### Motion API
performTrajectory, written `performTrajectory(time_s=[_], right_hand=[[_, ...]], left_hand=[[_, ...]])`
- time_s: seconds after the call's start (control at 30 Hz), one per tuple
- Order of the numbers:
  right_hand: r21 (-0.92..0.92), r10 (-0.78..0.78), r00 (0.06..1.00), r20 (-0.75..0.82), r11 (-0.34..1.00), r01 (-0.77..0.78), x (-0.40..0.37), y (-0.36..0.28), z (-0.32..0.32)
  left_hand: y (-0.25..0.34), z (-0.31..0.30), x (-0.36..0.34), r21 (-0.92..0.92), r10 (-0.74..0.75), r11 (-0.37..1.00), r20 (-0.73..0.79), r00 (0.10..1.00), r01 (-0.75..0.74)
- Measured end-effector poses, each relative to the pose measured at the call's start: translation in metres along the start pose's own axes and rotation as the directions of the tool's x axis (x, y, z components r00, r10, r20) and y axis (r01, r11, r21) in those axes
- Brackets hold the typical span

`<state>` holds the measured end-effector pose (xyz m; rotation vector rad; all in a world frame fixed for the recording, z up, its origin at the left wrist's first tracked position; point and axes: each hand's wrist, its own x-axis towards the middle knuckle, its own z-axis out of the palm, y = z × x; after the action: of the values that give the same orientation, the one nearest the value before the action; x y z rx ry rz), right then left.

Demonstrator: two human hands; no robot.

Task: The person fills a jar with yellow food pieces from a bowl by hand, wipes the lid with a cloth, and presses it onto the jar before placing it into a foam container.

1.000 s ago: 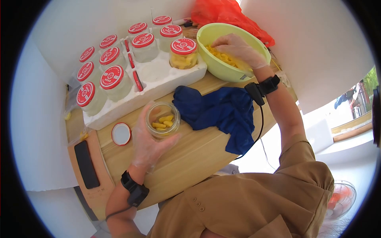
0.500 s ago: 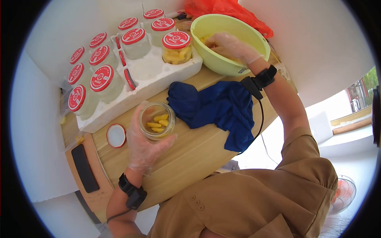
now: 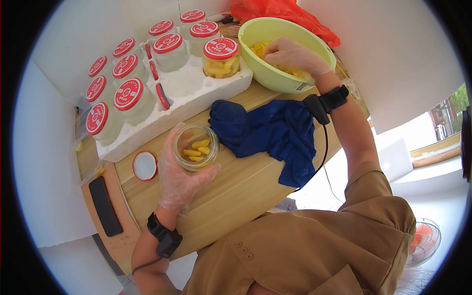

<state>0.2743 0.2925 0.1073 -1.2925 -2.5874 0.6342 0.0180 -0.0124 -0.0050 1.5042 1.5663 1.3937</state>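
Observation:
My left hand [image 3: 181,178], in a clear plastic glove, is wrapped round an open glass jar [image 3: 215,153] on the wooden table. Several yellow pieces [image 3: 200,150] lie in the bottom of the jar. Left of it, a red-rimmed lid [image 3: 145,165] rests with its white inside up. My right hand [image 3: 295,55], gloved too, is over the light green bowl [image 3: 260,73], fingers curled downward and pressed together. Whatever they hold is hidden. Yellow pieces [image 3: 259,47] fill the part of the bowl that shows under the hand.
A white foam tray [image 3: 189,101] holds several jars with red lids; the corner jar [image 3: 221,58] contains yellow pieces. A dark blue cloth [image 3: 268,129] lies crumpled between jar and bowl. A black phone-like slab [image 3: 105,206] is at the left edge. A red bag [image 3: 290,17] sits behind the bowl.
My right hand has lifted slightly and its fingers have drawn together, showing more yellow pieces in the bowl. My left hand stays round the jar.

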Motion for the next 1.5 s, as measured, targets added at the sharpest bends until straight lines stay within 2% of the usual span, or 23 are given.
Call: performTrajectory(time_s=[0.17, 0.37, 0.47, 0.57, 0.67, 0.87, 0.9, 1.0, 1.1, 1.2, 1.3, 1.43, 1.5], right_hand=[[0.309, 0.051, 0.998, -0.041, 0.950, -0.036, 0.000, 0.009, -0.003], [0.524, 0.057, 0.996, -0.063, 0.852, -0.015, -0.013, -0.005, -0.009], [0.601, -0.018, 0.989, -0.145, 0.793, 0.103, -0.021, -0.015, -0.010], [0.486, -0.215, 0.936, -0.277, 0.809, 0.330, -0.034, -0.031, -0.005], [0.580, -0.146, 0.986, -0.083, 0.797, 0.167, -0.056, -0.085, -0.009], [0.717, -0.356, 0.921, 0.156, 0.683, 0.142, -0.085, -0.150, 0.018], [0.709, -0.378, 0.920, 0.098, 0.676, 0.202, -0.084, -0.150, 0.034], [0.569, -0.485, 0.869, 0.093, 0.743, 0.353, -0.082, -0.160, 0.048], [0.338, -0.544, 0.836, 0.071, 0.802, 0.493, -0.079, -0.165, 0.058], [0.435, -0.606, 0.795, -0.002, 0.716, 0.547, -0.073, -0.154, 0.073], [0.350, -0.633, 0.774, -0.016, 0.721, 0.598, -0.074, -0.153, 0.062], [0.395, -0.484, 0.871, -0.088, 0.786, 0.477, -0.073, -0.137, 0.047], [0.454, -0.378, 0.919, -0.110, 0.804, 0.384, -0.067, -0.114, 0.031]], left_hand=[[-0.001, 0.000, -0.001, -0.011, -0.015, 1.000, -0.001, 1.000, 0.015], [0.000, -0.001, -0.001, 0.021, -0.019, 1.000, 0.008, 1.000, 0.019], [0.003, -0.001, -0.001, 0.027, -0.030, 0.999, 0.017, 0.999, 0.029], [0.006, 0.000, -0.001, -0.005, -0.020, 1.000, 0.005, 1.000, 0.020], [0.011, 0.001, -0.001, -0.032, -0.026, 0.999, 0.000, 1.000, 0.026], [0.013, 0.002, 0.000, -0.105, -0.023, 0.994, -0.012, 1.000, 0.021], [0.013, 0.002, 0.001, -0.102, -0.021, 0.995, -0.010, 1.000, 0.020], [0.010, 0.001, 0.001, -0.096, -0.022, 0.995, -0.006, 1.000, 0.021], [0.007, 0.001, 0.002, -0.064, 0.003, 0.998, -0.019, 1.000, -0.004], [0.007, 0.001, 0.001, -0.016, 0.018, 1.000, -0.031, 0.999, -0.019], [0.010, 0.001, 0.003, -0.026, 0.026, 0.999, -0.024, 0.999, -0.026], [0.006, 0.002, 0.002, 0.025, 0.056, 0.998, -0.031, 0.998, -0.056], [0.011, 0.002, 0.001, -0.029, -0.015, 0.999, -0.024, 1.000, 0.014]])
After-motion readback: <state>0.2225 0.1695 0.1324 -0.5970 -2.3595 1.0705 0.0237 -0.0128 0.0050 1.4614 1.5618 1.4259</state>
